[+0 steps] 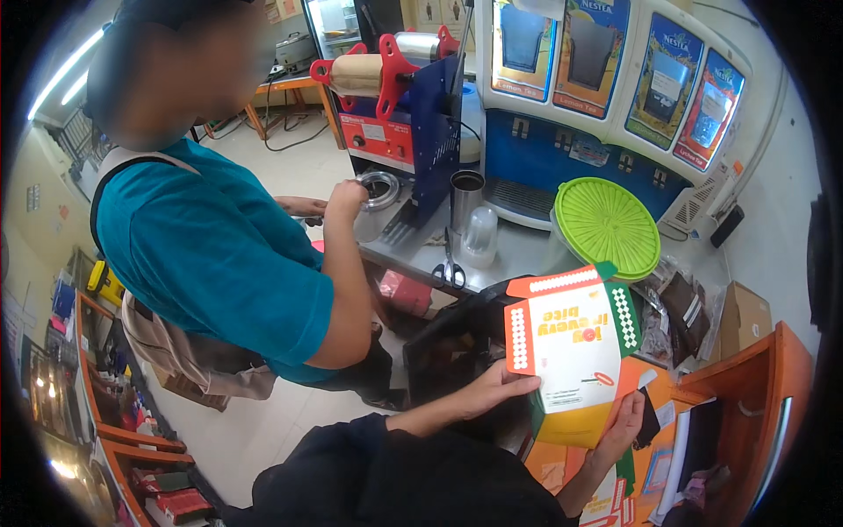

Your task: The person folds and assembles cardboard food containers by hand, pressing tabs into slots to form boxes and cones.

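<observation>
Steel surface carries red-and-blue cup-sealing machine, scissors, steel tumbler and tub with ribbed green lid; drink dispenser behind. Co-worker in teal shirt at left, beside machine. Folding food carton, flaps splayed, held up between both hands: left hand pinching near side edge, thumb on top; right hand gripping lower right edge.

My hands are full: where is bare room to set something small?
The counter shows a bare steel patch between the clear cup and the green-lidded container. Another lies left of the scissors. It's crowded right of that container, with plastic bags and a cardboard box.
</observation>
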The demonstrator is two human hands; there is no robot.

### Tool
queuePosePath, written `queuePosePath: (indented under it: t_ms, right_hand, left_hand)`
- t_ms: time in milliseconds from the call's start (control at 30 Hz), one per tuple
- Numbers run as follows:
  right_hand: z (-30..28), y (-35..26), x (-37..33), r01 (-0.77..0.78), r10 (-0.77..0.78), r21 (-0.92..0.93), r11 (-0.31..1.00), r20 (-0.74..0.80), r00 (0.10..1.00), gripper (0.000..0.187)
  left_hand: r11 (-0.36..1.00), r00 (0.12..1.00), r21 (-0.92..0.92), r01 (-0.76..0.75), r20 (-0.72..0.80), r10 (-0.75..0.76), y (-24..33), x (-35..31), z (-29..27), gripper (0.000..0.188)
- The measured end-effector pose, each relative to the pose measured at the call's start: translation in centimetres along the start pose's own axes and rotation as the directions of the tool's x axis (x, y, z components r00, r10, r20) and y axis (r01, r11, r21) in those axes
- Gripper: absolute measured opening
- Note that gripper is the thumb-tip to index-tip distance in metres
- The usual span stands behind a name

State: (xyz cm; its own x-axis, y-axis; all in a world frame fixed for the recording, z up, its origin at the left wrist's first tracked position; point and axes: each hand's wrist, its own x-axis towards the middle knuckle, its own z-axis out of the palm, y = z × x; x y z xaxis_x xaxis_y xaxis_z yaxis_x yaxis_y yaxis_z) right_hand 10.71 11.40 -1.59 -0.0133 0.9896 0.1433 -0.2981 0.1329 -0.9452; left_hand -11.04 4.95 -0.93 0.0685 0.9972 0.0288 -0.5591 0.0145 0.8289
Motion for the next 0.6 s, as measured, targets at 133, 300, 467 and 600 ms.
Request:
queuePosePath:
  t_ms: [133,300,467,600]
  right_hand:
    - [1.4,0.3,-2.2,0.243,-0.251,-0.315,0.918,0.015,0.968,0.011]
    - [3.1,-2.6,-3.2,0.829,-0.677,-0.444,0.34,0.496,0.544,0.004]
    - [2.8,-2.8,-3.1,0.676,-0.404,-0.369,0.637,0.587,0.701,0.009]
    - [3.7,-1.1,-3.6,0.529,-0.38,-0.322,0.785,0.425,0.822,0.008]
  left_hand:
    - [0.962,0.967,-0.271,0.029,-0.236,-0.096,-1.2,0.0,2.0,0.039]
    - [0.961,0.95,-0.22,0.166,-0.224,-0.216,0.2,-0.2,0.1,0.038]
    - [0.991,0.979,-0.097,0.088,-0.174,-0.104,1.7,-1.2,-0.5,0.044]
    - [0.999,0.984,0.048,0.003,-0.176,0.005,1.5,-1.4,-0.6,0.046]
